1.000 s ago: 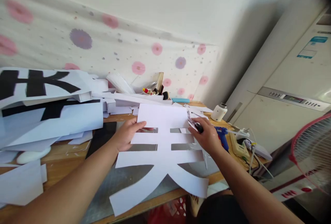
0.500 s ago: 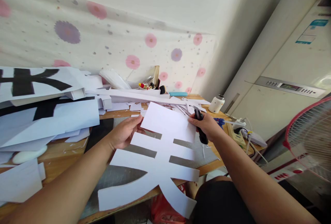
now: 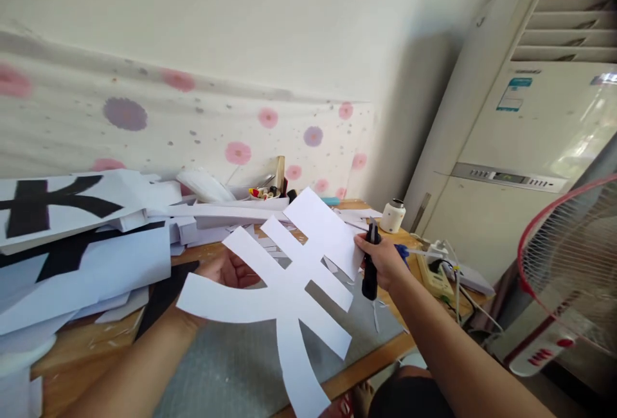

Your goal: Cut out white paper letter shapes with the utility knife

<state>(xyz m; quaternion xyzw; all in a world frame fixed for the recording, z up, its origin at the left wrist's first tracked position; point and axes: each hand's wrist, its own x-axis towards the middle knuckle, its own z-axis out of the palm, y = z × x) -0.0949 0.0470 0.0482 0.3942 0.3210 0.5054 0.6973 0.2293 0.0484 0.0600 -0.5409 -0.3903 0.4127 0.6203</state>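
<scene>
A large white paper cut-out character (image 3: 289,276) is lifted off the table and turned clockwise. My left hand (image 3: 226,271) is under its left side, palm up, fingers curled on the paper's edge; much of the hand is hidden by the sheet. My right hand (image 3: 383,257) pinches the cut-out's right edge and also grips a black utility knife (image 3: 370,263), which points downward. Below the paper lies a grey cutting mat (image 3: 226,366) on the wooden table (image 3: 81,347).
White sheets with black characters (image 3: 72,225) are piled at the left. A tray of small items (image 3: 265,194), a white jar (image 3: 391,215), a blue glue gun and a power strip (image 3: 434,276) sit at the back right. An air conditioner (image 3: 520,167) and a red fan (image 3: 573,263) stand on the right.
The cut-out rose off the mat and rotated clockwise in both hands. My left hand went underneath it. The knife swung to point down.
</scene>
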